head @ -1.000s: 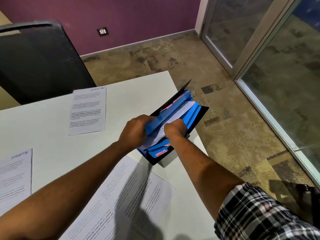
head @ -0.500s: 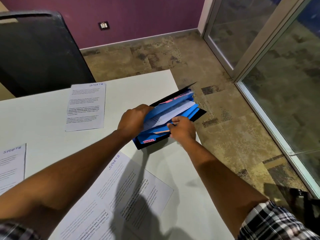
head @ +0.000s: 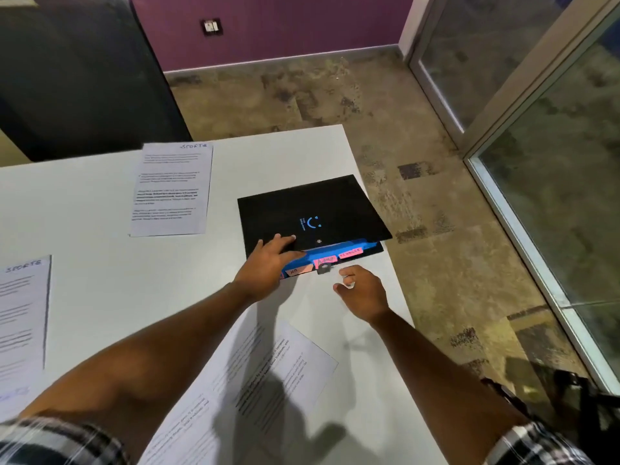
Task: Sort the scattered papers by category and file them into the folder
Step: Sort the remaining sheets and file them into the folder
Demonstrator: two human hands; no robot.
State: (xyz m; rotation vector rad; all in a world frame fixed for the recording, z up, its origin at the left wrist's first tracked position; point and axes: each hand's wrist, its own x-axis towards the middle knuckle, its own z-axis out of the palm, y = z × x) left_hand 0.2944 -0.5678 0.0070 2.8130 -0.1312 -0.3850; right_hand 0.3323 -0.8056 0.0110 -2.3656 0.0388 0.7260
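Fingers [head: 285, 241] of the left hand [head: 268, 263] are being laid straight and slightly spread on the black cover of the folder [head: 312, 209], near its lower left corner, with the fingertips pressing on the flap; nothing is being gripped by them. The right hand [head: 364, 293] is being held just above the white table [head: 100, 290], close to the folder's near edge but apart from it, its fingers loosely curled around nothing; whether the fingertips are touching the tabletop cannot be told. The folder is lying flat near the table's far right corner, its lid down, so the filed sheets inside are being hidden. Only a strip of blue dividers [head: 335, 255] is being left exposed along the near edge, with pink tabs [head: 297, 271] on it; one tab is reading "HR", while the others are too blurred to be read with certainty. A small dark clasp [head: 324, 268] is showing at the front edge. Four printed sheets are being left loose on the table: one headed "SPORTS" [head: 171, 189] beyond the left arm, another [head: 23, 310] cut off by the left border, and two overlapping ones [head: 268, 370] partly being covered by the forearms and their shadow. Body text on all sheets is too small to be made out. Plaid sleeves [head: 536, 444] are being cropped at the bottom corners.
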